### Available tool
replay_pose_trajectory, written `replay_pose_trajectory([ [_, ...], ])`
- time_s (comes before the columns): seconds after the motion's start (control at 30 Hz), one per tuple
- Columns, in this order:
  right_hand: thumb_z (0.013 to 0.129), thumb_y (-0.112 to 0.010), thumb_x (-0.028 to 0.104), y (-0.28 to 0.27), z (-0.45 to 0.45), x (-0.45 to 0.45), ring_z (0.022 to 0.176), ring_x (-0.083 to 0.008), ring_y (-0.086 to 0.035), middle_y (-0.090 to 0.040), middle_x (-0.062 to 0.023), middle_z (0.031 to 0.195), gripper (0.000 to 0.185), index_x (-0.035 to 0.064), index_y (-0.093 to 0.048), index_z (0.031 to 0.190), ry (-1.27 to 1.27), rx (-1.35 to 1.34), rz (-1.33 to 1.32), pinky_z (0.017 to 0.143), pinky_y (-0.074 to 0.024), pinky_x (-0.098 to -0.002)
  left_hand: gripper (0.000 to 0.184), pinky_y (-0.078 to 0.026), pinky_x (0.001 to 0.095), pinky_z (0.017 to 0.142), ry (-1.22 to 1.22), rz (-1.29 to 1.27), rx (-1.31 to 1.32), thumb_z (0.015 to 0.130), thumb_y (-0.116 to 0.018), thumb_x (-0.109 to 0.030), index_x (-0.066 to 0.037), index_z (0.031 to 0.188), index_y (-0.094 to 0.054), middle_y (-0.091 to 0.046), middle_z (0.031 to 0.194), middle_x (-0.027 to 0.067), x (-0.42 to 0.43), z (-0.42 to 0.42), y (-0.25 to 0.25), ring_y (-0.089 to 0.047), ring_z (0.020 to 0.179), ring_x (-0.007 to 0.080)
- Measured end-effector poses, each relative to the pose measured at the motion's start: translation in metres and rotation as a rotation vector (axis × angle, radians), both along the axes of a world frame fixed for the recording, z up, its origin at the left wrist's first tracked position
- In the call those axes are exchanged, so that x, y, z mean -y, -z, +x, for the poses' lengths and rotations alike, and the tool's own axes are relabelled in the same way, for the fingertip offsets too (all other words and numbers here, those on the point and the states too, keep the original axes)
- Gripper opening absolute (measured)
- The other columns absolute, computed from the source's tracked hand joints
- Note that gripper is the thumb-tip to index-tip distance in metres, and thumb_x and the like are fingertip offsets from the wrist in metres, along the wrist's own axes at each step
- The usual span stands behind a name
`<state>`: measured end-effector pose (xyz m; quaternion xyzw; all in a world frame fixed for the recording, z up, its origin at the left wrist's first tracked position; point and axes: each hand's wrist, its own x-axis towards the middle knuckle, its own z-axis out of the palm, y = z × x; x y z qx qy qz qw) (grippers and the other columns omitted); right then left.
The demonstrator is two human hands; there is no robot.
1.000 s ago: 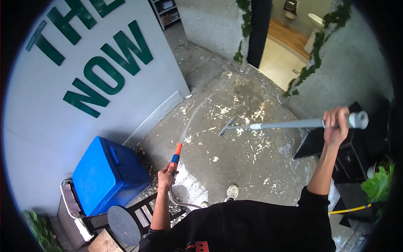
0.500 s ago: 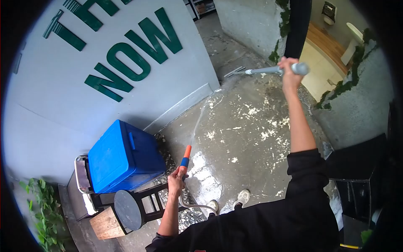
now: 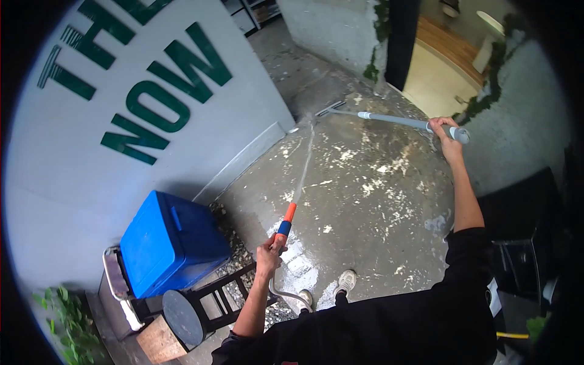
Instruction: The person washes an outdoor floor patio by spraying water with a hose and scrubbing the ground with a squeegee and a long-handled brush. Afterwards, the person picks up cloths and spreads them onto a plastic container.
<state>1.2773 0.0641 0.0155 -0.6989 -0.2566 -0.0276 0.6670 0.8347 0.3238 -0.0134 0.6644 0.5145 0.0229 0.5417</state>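
My left hand [image 3: 268,258] is closed around a hose nozzle [image 3: 286,222], orange with a blue band. A pale hose [image 3: 283,294] curves from below it toward my shoes. From its tip a thin stream of water [image 3: 309,149] reaches the wet floor near the wall's corner. My right hand [image 3: 449,135] grips the upper end of a long-handled squeegee [image 3: 395,120] with a grey pole. The squeegee's narrow head [image 3: 330,109] rests on the floor beside where the water lands.
A blue cooler box [image 3: 176,240] stands at the left by the lettered wall [image 3: 67,158]. Near it are a round dark stool [image 3: 184,317] and a leafy plant [image 3: 67,322]. A doorway edged with moss [image 3: 502,73] opens at upper right. The patchy concrete floor [image 3: 359,213] is wet.
My right hand has moved right and down, bringing the pole lower and the squeegee head slightly left. The nozzle has shifted right, and the camera view has turned a little.
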Motion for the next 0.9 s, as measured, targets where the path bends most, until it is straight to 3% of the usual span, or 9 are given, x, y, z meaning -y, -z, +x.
replay_pose_trajectory([
  [0.2,0.076,-0.061,0.007,-0.023,-0.030,0.126,0.082,-0.0151,-0.056,-0.056,-0.0060,0.078,0.013,0.0036,-0.049,0.072,0.104,-0.052,0.057,0.075,-0.0417,-0.0263,0.050,-0.035,0.0219,0.037,0.244,-0.014,0.019,0.082,-0.052,-0.039,-0.001,0.113,-0.050,-0.059,0.065,0.0057,0.040,0.043,0.000,-0.043,0.041,0.0061],
  [0.27,0.076,-0.061,0.006,-0.032,-0.048,0.166,0.083,-0.0171,-0.057,-0.056,-0.0070,0.079,0.013,0.0042,-0.049,0.073,0.173,-0.065,0.016,0.077,-0.0422,-0.0275,0.040,-0.032,0.0205,0.034,0.275,-0.061,0.017,0.084,-0.051,-0.030,-0.004,0.114,-0.051,-0.058,0.068,0.0053,0.055,0.053,0.004,-0.039,0.039,0.0058],
  [0.47,0.076,-0.061,0.008,-0.058,-0.110,0.265,0.083,-0.0174,-0.057,-0.057,-0.0082,0.080,0.013,0.0051,-0.049,0.072,0.327,-0.088,-0.017,0.077,-0.0421,-0.0292,0.042,-0.032,0.0199,0.034,0.426,-0.115,-0.015,0.083,-0.052,-0.031,-0.005,0.116,-0.049,-0.058,0.068,0.0056,0.096,0.069,0.005,-0.039,0.039,0.0055],
  [0.6,0.075,-0.062,0.009,-0.085,-0.160,0.320,0.080,-0.0181,-0.057,-0.057,-0.0074,0.076,0.015,0.0056,-0.049,0.070,0.491,-0.056,-0.104,0.076,-0.0421,-0.0301,0.043,-0.033,0.0194,0.035,0.549,-0.178,-0.028,0.082,-0.053,-0.032,-0.005,0.116,-0.049,-0.059,0.068,0.0055,0.118,0.066,0.006,-0.040,0.040,0.0050],
  [0.67,0.075,-0.061,0.008,-0.089,-0.182,0.349,0.079,-0.0181,-0.058,-0.055,-0.0063,0.074,0.013,0.0054,-0.049,0.071,0.537,-0.087,-0.013,0.076,-0.0423,-0.0301,0.044,-0.033,0.0193,0.036,0.590,-0.216,-0.033,0.082,-0.054,-0.033,-0.006,0.116,-0.049,-0.059,0.069,0.0054,0.129,0.064,0.006,-0.040,0.041,0.0049],
  [0.9,0.076,-0.059,0.004,-0.108,-0.249,0.400,0.077,-0.0171,-0.058,-0.053,-0.0053,0.077,0.011,0.0041,-0.048,0.074,0.711,-0.016,-0.052,0.074,-0.0444,-0.0287,0.046,-0.032,0.0196,0.035,0.658,-0.213,-0.006,0.081,-0.055,-0.035,-0.007,0.116,-0.049,-0.059,0.069,0.0062,0.137,0.039,0.001,-0.040,0.041,0.0045],
])
